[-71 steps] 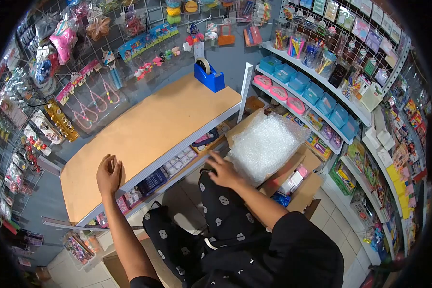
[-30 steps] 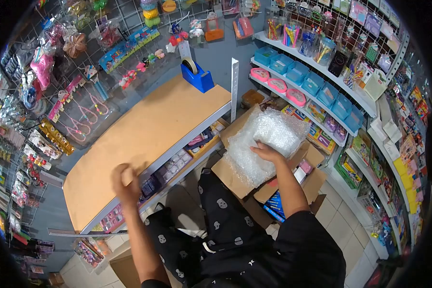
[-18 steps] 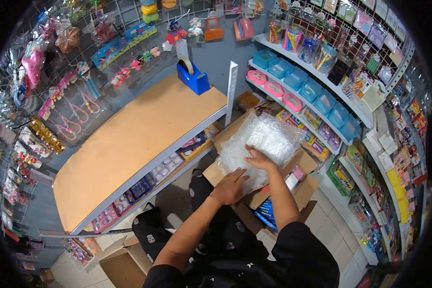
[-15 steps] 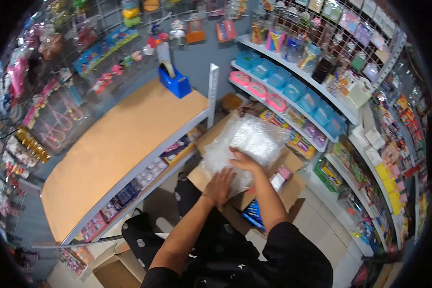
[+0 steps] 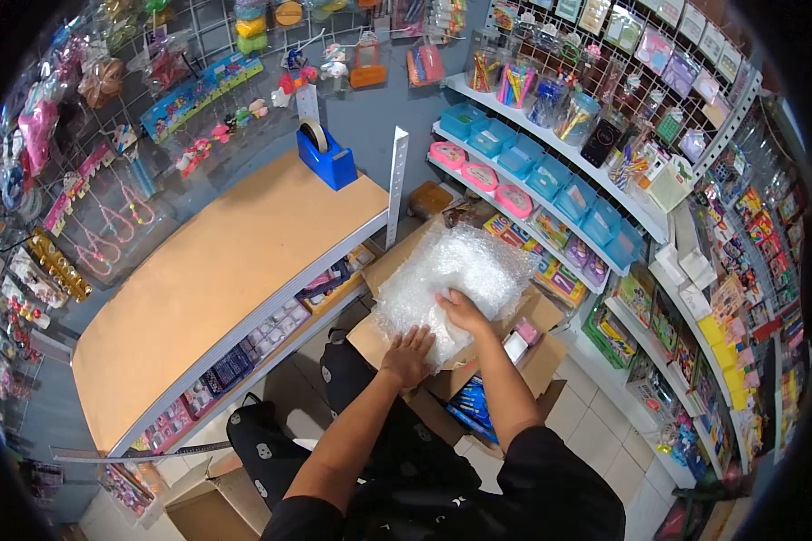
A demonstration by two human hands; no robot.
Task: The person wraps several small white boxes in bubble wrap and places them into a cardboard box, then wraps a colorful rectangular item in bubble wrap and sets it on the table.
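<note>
A sheet of clear bubble wrap (image 5: 478, 261) lies bunched over an open cardboard box (image 5: 550, 347) in front of me. My left hand (image 5: 409, 358) rests on its near left edge, palm down with the fingers spread. On the middle of the wrap lies my right hand (image 5: 463, 311), its fingers apart and pressing on the plastic. What the wrap covers is hidden. Blue packets (image 5: 472, 403) and a pink and white item (image 5: 521, 341) show in the box beside my right forearm.
A blue tape dispenser (image 5: 327, 155) stands on the wooden counter (image 5: 216, 261) at left. Stocked shelves (image 5: 550, 185) curve round the right side. An upright metal post (image 5: 396, 187) rises near the box. Another open carton (image 5: 212, 516) sits on the floor at lower left.
My left hand has shifted slightly left and down on the wrap. My right hand has moved a little right and down. The view has tilted slightly.
</note>
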